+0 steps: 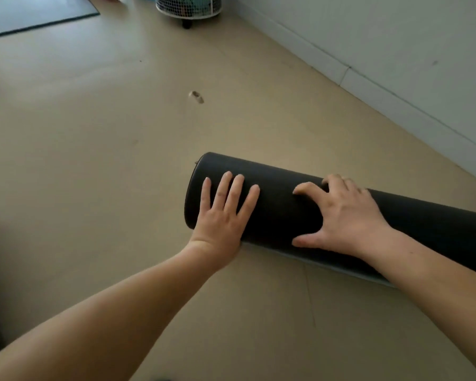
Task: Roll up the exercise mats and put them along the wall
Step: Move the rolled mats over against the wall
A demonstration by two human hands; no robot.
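plainly dealing with a rolled mat: lies on the floor just ahead, slantwise, near the wall on the right but apart from it, with its far end running out of view at the right edge. looks like dense foam or rubber, so judge it soft under pressure, springy and keen to uncoil; shows a strip of loose outer edge under the near side. probably middling in weight, matte and grippy rather than slick, and not fragile. seems too thick to close one hand round, so better to take it with two hands set well apart along its length, pinning that loose edge against the roll.

rests the left hand flat on top near the left end, fingers straight and slightly fanned, gripping nothing. lays the right hand further along, thumb and index finger splayed wide, other fingers bent over the crest; presses rather than encloses, so unclenched as well. reaches in with both forearms from the bottom of the view, extended forward and down. leaves another mat flat at the far left, near a wire basket on wheels, not yet rolled.
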